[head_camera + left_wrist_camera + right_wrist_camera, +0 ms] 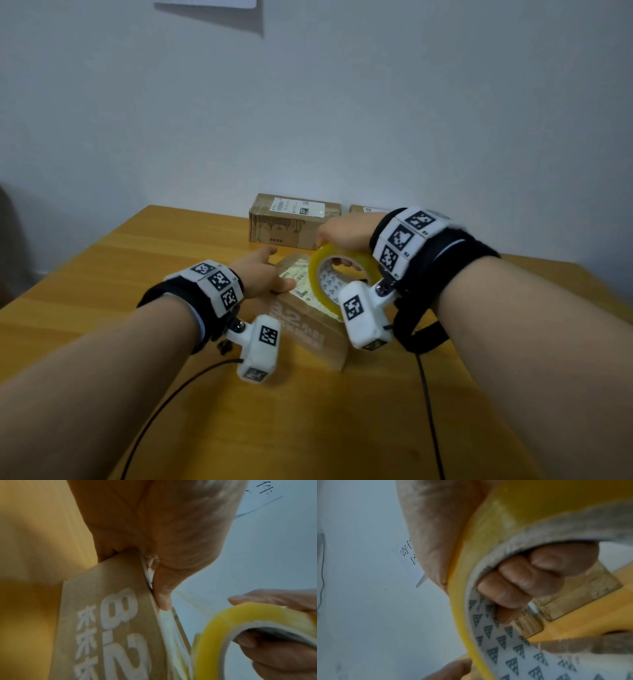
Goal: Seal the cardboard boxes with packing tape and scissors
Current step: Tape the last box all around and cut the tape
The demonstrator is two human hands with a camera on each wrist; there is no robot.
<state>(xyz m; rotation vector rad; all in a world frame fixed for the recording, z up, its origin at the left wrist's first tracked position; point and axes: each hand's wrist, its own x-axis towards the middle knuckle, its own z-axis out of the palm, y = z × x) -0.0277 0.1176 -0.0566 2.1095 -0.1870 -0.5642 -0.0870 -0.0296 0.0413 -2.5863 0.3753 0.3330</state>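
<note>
A brown cardboard box with white print on its near side lies mid-table, a paper label on its top. My left hand rests on the box's left end. Its thumb lies straight along the top near edge of the box. My right hand grips a yellowish roll of packing tape, fingers curled through the patterned core. The roll stands on edge just over the box's right part. No scissors are in view.
A second, taped cardboard box stands at the back of the wooden table by the wall, a third box partly hidden behind my right hand. Black cables trail from both wrist cameras across the near table.
</note>
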